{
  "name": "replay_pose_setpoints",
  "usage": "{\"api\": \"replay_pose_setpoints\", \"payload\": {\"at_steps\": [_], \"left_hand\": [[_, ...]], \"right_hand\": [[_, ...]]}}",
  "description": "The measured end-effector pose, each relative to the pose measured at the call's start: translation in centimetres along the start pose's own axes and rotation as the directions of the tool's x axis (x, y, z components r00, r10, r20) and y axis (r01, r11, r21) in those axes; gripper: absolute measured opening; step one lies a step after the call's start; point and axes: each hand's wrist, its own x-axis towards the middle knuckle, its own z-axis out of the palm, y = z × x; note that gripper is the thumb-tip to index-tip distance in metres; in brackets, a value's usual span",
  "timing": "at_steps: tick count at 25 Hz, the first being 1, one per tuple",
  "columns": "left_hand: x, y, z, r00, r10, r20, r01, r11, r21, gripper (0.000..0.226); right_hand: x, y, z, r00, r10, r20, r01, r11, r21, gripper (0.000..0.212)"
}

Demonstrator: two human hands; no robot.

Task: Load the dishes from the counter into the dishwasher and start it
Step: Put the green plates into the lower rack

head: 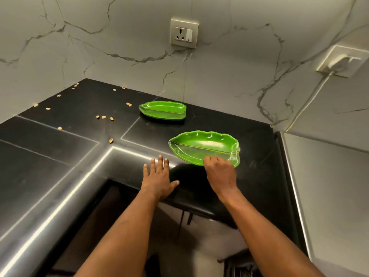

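On the counter [60, 146], the far dish [162, 109] sat at eleven o'clock from the near dish [203, 146]. Small bits [103, 117] lay at nine o'clock from the far dish.

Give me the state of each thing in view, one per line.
near leaf dish: empty, near rim gripped by right hand
far leaf dish: empty, on the counter, untouched
left hand: flat on the counter, fingers spread
middle socket: nothing plugged in
right socket: plug inserted
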Motion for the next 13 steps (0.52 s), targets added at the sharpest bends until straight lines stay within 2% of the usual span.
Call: {"api": "replay_pose_setpoints", "payload": {"at_steps": [5, 13], "left_hand": [[-8.3, 3.2, 3.4, 1.000, -0.030, -0.006, 0.030, 1.000, -0.008, 0.092], [-20.2, 3.3, 6.2, 1.000, -0.031, 0.002, 0.031, 1.000, 0.002, 0.088]], "right_hand": [[-7.3, 0.3, -3.6, 1.000, 0.005, -0.004, -0.005, 1.000, 0.019, 0.018], [-17.2, -2.6, -9.3, 0.999, 0.031, 0.038, -0.032, 0.999, 0.025, 0.024]]}}
